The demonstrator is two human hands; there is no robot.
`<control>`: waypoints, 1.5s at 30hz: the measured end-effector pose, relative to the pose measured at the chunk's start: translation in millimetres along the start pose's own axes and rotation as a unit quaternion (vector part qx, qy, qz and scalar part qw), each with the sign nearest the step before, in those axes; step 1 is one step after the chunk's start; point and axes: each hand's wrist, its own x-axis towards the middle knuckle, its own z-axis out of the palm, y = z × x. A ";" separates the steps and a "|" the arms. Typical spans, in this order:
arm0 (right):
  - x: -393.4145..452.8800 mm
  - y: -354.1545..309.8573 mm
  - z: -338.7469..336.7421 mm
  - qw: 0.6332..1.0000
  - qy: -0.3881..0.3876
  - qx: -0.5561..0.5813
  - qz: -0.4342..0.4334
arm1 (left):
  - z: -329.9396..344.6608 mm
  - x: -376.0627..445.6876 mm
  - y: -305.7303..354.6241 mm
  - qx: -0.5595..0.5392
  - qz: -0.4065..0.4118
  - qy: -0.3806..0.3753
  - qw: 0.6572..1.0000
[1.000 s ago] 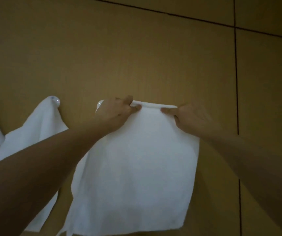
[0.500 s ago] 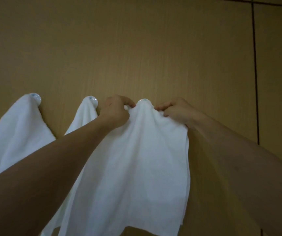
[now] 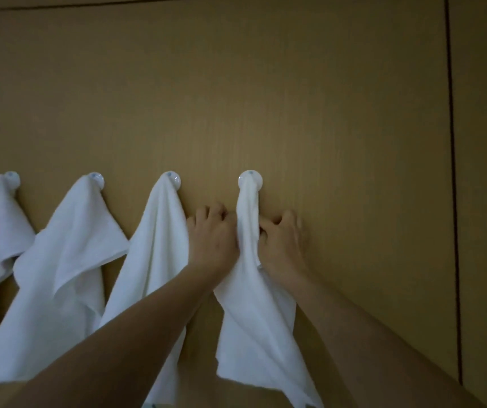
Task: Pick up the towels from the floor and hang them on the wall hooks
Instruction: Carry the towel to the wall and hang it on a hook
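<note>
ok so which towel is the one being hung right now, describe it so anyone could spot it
On the tan wall, four white hooks in a row each carry a white towel. Take the rightmost towel, on the rightmost hook. Unlike its draped neighbours, it is bunched narrow between the left hand and right hand.

Four plain white towels, the rightmost towel (image 3: 254, 319) as unpatterned as the rest, hang from glossy white round hooks like the rightmost hook (image 3: 250, 178), each with a faint bluish dot, on a tan wall (image 3: 324, 98) crossed by thin dark seams.
</note>
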 end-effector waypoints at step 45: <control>-691.5 -462.4 -487.1 0.614 0.041 -0.533 0.581 | -612.3 -419.0 236.5 -0.639 0.426 -0.277 0.577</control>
